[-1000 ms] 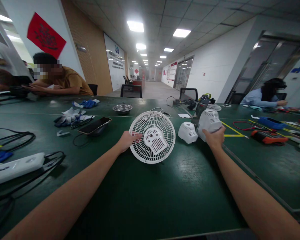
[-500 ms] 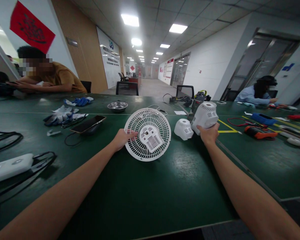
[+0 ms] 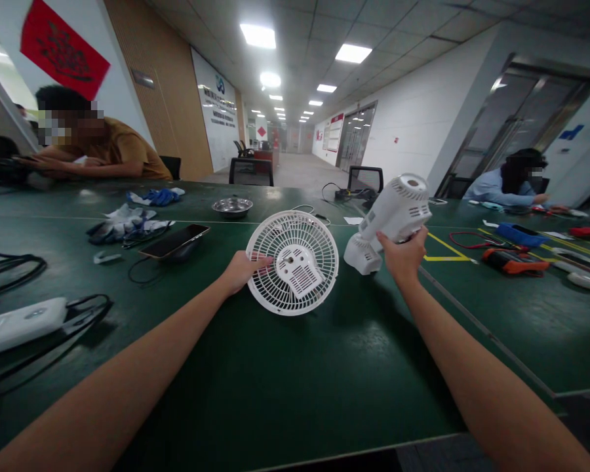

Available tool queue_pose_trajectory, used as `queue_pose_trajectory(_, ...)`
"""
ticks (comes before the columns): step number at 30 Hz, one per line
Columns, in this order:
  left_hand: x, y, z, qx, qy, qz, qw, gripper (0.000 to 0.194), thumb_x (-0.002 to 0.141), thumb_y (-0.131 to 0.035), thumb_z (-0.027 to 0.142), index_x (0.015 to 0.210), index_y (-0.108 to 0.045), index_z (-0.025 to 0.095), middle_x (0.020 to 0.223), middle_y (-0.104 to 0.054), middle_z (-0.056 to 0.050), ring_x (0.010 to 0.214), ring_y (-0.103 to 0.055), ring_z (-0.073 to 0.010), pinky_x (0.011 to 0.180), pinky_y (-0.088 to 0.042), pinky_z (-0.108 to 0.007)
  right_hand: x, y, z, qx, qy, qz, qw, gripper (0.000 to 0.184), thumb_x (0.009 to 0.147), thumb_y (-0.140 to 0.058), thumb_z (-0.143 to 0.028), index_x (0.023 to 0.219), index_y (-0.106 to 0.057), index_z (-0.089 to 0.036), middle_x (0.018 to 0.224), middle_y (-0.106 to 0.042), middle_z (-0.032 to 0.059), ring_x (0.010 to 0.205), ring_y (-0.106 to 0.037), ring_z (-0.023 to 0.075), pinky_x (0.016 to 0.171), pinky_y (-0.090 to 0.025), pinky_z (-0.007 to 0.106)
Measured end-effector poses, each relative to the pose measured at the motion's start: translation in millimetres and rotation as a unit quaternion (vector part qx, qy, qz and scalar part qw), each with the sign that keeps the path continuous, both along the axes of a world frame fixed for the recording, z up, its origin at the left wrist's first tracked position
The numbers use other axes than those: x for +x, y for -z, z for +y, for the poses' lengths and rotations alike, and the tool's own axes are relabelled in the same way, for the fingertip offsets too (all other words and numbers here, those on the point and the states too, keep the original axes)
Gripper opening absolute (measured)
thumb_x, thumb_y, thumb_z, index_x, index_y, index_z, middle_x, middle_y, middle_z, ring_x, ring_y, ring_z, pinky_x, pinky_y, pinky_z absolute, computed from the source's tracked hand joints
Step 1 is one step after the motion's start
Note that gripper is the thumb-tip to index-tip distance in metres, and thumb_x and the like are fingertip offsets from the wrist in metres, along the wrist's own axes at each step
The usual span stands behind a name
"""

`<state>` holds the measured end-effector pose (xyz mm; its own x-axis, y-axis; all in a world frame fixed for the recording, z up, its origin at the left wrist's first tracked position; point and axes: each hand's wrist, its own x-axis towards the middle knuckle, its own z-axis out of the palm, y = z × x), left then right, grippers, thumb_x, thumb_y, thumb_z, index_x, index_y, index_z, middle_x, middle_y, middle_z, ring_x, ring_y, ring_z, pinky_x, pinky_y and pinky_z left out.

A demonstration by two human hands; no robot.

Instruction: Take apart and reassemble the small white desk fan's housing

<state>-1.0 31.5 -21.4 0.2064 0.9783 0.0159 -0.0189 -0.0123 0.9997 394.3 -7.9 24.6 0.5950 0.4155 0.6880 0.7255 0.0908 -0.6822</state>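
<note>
White fan body (image 3: 397,208) is being grasped by the right hand (image 3: 404,257), being tilted just above it, long axis slanting down leftward toward small white cover (image 3: 362,255) sitting just left of that hand, while fan grille (image 3: 297,265), farther left, is being pinched near its rim by the left hand (image 3: 238,271).
</note>
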Motion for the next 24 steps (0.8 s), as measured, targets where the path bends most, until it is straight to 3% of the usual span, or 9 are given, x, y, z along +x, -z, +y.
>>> queue_pose_trajectory(4,0,-3.0,-3,-0.003,0.006,0.009,1.0,0.026,0.075,-0.084,0.026,0.093,-0.074,0.01,0.086,-0.078,-0.011,0.076,-0.074,-0.0236,0.077,-0.061,-0.041,-6,13.3,5,-0.127,-0.039,-0.006,0.991,0.072,0.06,-0.08,-0.056,0.115,-0.048,-0.021,0.11,-0.069,0.014,0.098,-0.065,0.0328,0.087,-0.05,0.045)
queue_pose_trajectory(6,1,-5.5,-5,-0.006,0.003,0.012,1.0,0.024,0.076,-0.083,0.026,0.093,-0.074,0.011,0.086,-0.078,-0.011,0.076,-0.074,-0.0237,0.076,-0.061,-0.041,-7,19.0,7,-0.155,-0.054,-0.002,0.986,0.07,0.061,-0.079,-0.057,0.113,-0.049,-0.021,0.11,-0.069,0.0144,0.098,-0.065,0.0331,0.087,-0.05,0.046)
queue_pose_trajectory(11,1,-7.9,-6,-0.003,0.009,0.016,1.0,0.023,0.078,-0.082,0.026,0.093,-0.074,0.011,0.088,-0.078,-0.011,0.077,-0.075,-0.0245,0.076,-0.061,-0.041,0,19.4,6,-0.125,-0.03,0.001,0.992,0.07,0.06,-0.078,-0.058,0.113,-0.05,-0.021,0.108,-0.069,0.0137,0.095,-0.065,0.033,0.087,-0.05,0.046)
queue_pose_trajectory(17,1,-8.7,-6,-0.013,0.0,0.012,1.0,0.019,0.077,-0.083,0.024,0.09,-0.074,0.012,0.089,-0.078,-0.011,0.078,-0.075,-0.0239,0.077,-0.061,-0.04,43,16.3,4,-0.077,0.041,0.022,0.996,0.074,0.056,-0.081,-0.055,0.114,-0.051,-0.02,0.106,-0.068,0.0129,0.093,-0.065,0.0313,0.087,-0.05,0.046)
queue_pose_trajectory(20,3,-9.6,-7,-0.013,-0.008,-0.005,1.0,0.018,0.075,-0.084,0.021,0.087,-0.074,0.012,0.087,-0.078,-0.01,0.077,-0.074,-0.0221,0.079,-0.061,-0.039,62,20.8,7,-0.076,0.054,0.044,0.995,0.075,0.053,-0.083,-0.049,0.114,-0.051,-0.02,0.108,-0.068,0.0133,0.095,-0.065,0.0327,0.09,-0.05,0.048)
queue_pose_trajectory(24,3,-7.7,-6,-0.005,-0.006,-0.014,1.0,0.02,0.074,-0.084,0.021,0.088,-0.074,0.011,0.087,-0.077,-0.009,0.077,-0.074,-0.0217,0.079,-0.06,-0.04,69,26.1,10,-0.098,0.043,0.074,0.992,0.071,0.058,-0.078,-0.044,0.118,-0.049,-0.019,0.114,-0.066,0.0158,0.102,-0.064,0.0358,0.094,-0.048,0.052)
